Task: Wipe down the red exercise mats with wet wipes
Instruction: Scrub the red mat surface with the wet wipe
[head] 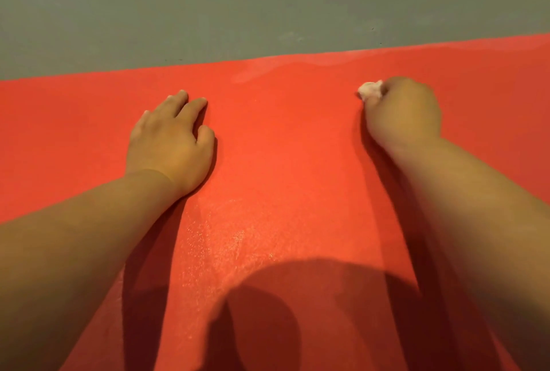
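My right hand (401,111) grips the balled wipe (370,90). Left hand (171,138) rests flat, fingers relaxed. The mat (282,138) runs crosswise; its far edge lies just ahead.

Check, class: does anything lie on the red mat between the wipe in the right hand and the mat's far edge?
Nothing visible does. The right hand grips the crumpled wet wipe on the red mat, and only a pale streak marks the mat up to its far edge. The left hand rests off to the side.

Right hand (401,111) gripping balled wipe (370,90) on red mat (282,147) — left hand (171,144) flat
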A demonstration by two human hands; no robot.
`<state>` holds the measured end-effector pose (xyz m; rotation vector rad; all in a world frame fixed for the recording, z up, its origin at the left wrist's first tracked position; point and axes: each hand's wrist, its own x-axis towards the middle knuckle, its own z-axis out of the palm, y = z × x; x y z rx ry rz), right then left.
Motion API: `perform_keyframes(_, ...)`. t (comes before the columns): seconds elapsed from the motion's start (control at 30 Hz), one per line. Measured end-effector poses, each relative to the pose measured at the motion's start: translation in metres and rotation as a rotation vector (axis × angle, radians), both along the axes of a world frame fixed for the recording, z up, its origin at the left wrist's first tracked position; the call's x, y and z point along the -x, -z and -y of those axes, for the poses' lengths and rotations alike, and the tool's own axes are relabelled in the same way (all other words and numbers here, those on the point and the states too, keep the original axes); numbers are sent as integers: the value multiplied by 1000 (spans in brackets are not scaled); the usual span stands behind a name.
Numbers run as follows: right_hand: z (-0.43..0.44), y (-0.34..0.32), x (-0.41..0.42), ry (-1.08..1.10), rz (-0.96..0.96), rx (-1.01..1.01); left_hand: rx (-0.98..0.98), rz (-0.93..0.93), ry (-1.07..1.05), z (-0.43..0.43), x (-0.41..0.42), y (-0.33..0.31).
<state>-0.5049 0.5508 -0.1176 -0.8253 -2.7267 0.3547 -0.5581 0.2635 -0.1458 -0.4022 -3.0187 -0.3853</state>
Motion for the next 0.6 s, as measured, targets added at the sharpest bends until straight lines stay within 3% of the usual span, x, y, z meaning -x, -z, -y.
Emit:
perform_keyframes(0.03, 17, 1, 4, -47, -5, 5, 5, 2, 1, -1, 1, 0)
perform_keyframes(0.17, 125, 11, -3, -633, -37, -15, 14, 7, 9, 0, 3, 2)
perform_keyframes(0.23, 126, 6, -8, -753, -61, -96, 8, 8, 16, 1, 3, 3)
perform_keyframes(0.3, 84, 3, 2, -629, -38, -106, 9, 11, 18, 0, 4, 3)
perform_keyframes(0.43, 5, 2, 24, -110, 22, -103, 7, 7, 12, -3, 5, 1)
perform_keyframes(0.5, 30, 8, 25, -151, -23, -71, 9, 10, 11, -3, 6, 0)
perform_keyframes(0.6, 104, 14, 15, -543, -130, 24, 12, 14, 4, -2, 7, -1)
